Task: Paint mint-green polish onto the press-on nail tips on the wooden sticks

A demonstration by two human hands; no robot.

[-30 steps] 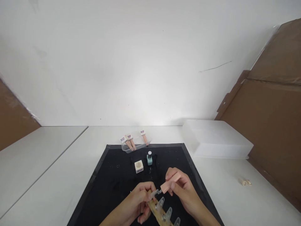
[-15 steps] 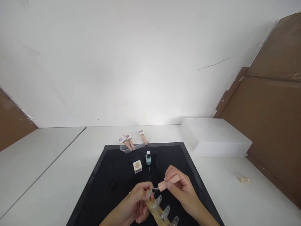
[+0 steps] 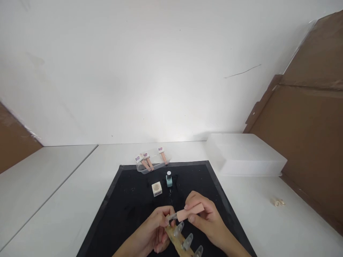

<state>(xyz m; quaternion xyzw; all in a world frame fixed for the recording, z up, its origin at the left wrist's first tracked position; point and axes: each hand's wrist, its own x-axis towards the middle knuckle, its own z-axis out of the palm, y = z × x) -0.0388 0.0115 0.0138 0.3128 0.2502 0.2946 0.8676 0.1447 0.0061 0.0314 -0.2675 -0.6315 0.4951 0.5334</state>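
Observation:
My left hand is closed around the upper end of a tan strip that carries several clear false nail tips. Its thumb and finger pinch beside the topmost tip. Between the fingers of my right hand is a pink nail polish brush cap, tilted with its brush end toward my left hand. The brush meets or overlaps the topmost tip; exact contact cannot be made out. Beyond the hands are a small cream square pot and a teal nail polish bottle with a white-topped dark cap.
A black mat covers the middle of the white table. At its back edge a clear tray holds several pink-handled bottles with labels. On the right stand a white plastic box and, nearer, small cream rings.
My right hand has shifted slightly left and down, bringing the pink cap and brush closer to the topmost nail tip. My left hand stays almost still.

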